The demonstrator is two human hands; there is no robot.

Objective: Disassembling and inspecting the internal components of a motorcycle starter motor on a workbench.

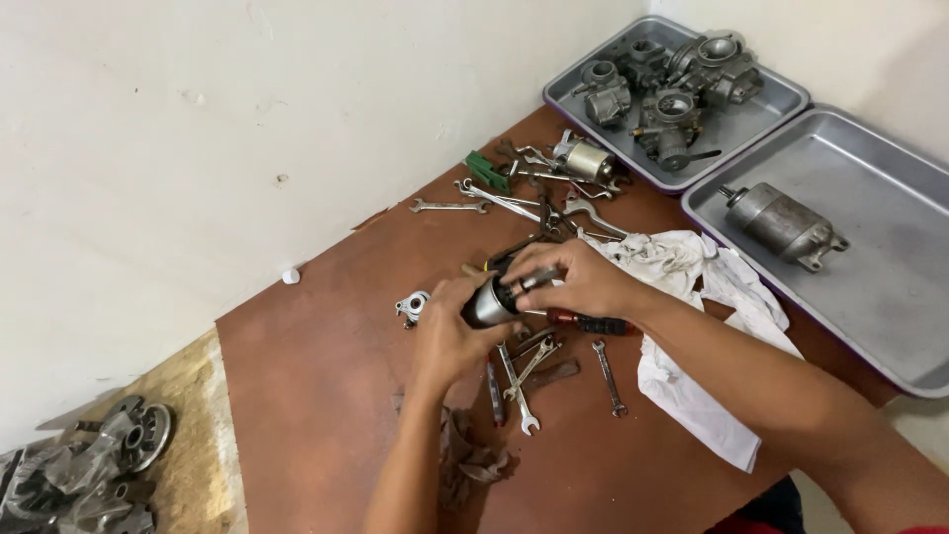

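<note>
Currently a small grey motor housing [487, 305] is clasped by the left hand [445, 336]; the right hand [573, 279] is closed over its end, best kept steady above the desk [316, 396].

both forearms reach forward and meet in front; left hand [450, 331] cupped, fingers curled (palm turned inward), right hand [573, 277] arched over it, fingertips pinching.

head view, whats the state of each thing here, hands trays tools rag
left hand: gripping the small motor body
right hand: fingers closed on the motor's end
small motor body: held off the table, lying sideways
far tray: holds several carburetors
near tray: holds one cylindrical motor, on its side
wrenches: scattered loose on the table
white rag: crumpled, spread out
</note>
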